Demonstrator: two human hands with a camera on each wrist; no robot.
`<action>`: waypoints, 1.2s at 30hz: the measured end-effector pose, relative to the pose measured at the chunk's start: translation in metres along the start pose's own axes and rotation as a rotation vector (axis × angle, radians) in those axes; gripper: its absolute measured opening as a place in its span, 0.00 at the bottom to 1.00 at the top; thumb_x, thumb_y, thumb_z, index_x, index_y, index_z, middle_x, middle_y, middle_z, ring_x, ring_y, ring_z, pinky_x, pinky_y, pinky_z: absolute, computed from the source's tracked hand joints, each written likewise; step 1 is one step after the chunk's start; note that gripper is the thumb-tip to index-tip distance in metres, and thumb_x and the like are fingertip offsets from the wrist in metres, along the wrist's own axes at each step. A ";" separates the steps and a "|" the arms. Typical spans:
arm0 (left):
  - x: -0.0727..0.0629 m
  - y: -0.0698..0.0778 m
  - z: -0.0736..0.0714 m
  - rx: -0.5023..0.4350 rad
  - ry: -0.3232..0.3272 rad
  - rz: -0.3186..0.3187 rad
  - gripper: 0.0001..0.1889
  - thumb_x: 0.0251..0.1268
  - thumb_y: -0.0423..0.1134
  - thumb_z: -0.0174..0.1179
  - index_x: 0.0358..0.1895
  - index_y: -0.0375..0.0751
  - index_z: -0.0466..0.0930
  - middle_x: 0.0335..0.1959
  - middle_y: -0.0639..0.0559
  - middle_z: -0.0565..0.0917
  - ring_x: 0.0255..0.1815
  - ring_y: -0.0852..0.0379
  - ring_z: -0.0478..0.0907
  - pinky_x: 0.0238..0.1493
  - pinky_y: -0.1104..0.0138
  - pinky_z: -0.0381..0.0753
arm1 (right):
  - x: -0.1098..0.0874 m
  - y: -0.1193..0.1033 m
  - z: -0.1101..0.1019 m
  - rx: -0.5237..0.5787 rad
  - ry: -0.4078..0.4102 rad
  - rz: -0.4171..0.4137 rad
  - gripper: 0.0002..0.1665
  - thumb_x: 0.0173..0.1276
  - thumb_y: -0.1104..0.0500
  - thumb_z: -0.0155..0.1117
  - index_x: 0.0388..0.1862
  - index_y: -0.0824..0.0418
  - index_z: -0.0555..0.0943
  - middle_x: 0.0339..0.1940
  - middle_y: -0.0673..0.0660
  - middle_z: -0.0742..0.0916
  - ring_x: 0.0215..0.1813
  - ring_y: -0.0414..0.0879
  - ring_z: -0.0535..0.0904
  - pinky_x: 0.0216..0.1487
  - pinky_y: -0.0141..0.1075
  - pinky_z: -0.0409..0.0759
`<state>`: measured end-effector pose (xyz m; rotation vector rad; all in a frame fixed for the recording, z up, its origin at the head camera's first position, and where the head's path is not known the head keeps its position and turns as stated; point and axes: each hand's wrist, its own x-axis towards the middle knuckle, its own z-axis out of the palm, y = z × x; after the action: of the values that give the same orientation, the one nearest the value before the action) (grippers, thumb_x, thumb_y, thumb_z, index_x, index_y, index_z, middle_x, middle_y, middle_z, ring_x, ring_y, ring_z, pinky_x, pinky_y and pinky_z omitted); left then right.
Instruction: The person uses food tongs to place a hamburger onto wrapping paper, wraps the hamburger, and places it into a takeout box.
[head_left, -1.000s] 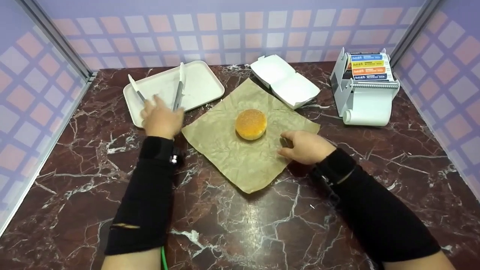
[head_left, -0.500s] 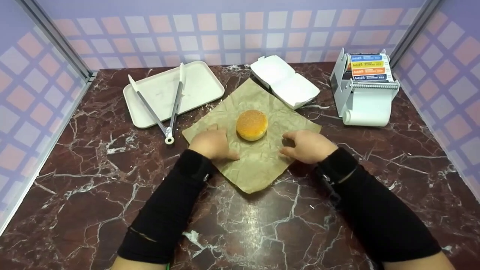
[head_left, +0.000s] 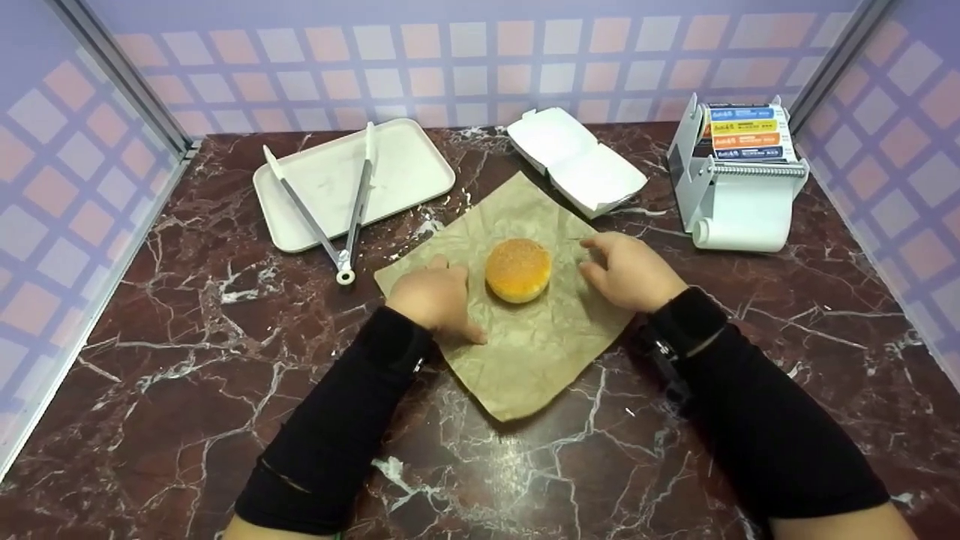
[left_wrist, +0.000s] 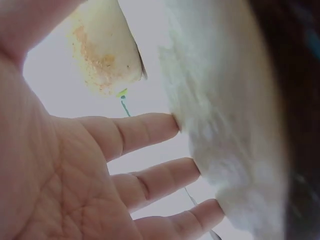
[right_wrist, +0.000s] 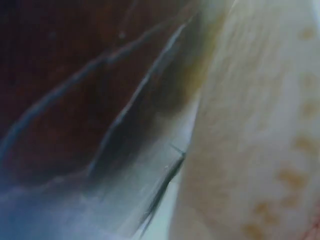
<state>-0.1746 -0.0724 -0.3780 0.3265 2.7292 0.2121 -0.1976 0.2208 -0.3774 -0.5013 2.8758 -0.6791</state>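
A round golden bun (head_left: 518, 270) sits near the middle of a creased sheet of brown paper (head_left: 517, 367) on the dark marbled table. My left hand (head_left: 433, 296) rests on the paper's left side, apart from the bun. In the left wrist view its fingers (left_wrist: 150, 131) are nearly straight and their tips touch the paper (left_wrist: 215, 115); the bun (left_wrist: 105, 47) shows beyond. To the right of the bun, my right hand (head_left: 634, 271) lies over the paper's right corner, thumb and fingers spread apart. A blurred beige surface fills much of the right wrist view, and no fingers can be made out there.
Metal tongs (head_left: 344, 259) lie spread, partly across a cream tray (head_left: 409, 169) at the back left. An opened white box (head_left: 592, 176) stands behind the paper. At the back right is a label dispenser (head_left: 739, 176) with coloured rolls. Patterned walls (head_left: 480, 60) enclose the table.
My left hand has moved right from the tongs to the paper, leaving them on the tray. The paper and bun have shifted slightly nearer and to the right. My right hand has risen slightly in view.
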 end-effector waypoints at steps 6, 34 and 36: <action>-0.004 0.007 -0.001 0.021 -0.010 -0.015 0.49 0.40 0.72 0.80 0.60 0.42 0.72 0.59 0.40 0.72 0.61 0.37 0.74 0.62 0.49 0.82 | 0.006 0.009 -0.008 0.050 0.005 -0.006 0.31 0.78 0.57 0.61 0.74 0.71 0.72 0.71 0.72 0.79 0.73 0.67 0.74 0.79 0.60 0.68; -0.001 0.008 0.002 0.021 -0.015 -0.025 0.55 0.37 0.73 0.80 0.67 0.44 0.70 0.59 0.39 0.71 0.59 0.37 0.76 0.59 0.48 0.84 | 0.067 -0.045 -0.092 -0.357 -0.383 -0.095 0.36 0.79 0.53 0.52 0.78 0.72 0.65 0.71 0.76 0.78 0.73 0.71 0.74 0.78 0.62 0.69; -0.001 0.008 0.002 0.025 -0.011 -0.024 0.56 0.37 0.73 0.80 0.69 0.44 0.70 0.61 0.38 0.71 0.60 0.37 0.75 0.59 0.48 0.84 | 0.068 -0.048 -0.098 -0.371 -0.404 -0.096 0.36 0.80 0.52 0.51 0.78 0.72 0.66 0.71 0.75 0.79 0.74 0.70 0.74 0.78 0.61 0.68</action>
<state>-0.1713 -0.0647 -0.3784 0.3005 2.7251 0.1687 -0.2683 0.1968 -0.2730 -0.7305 2.5997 -0.0333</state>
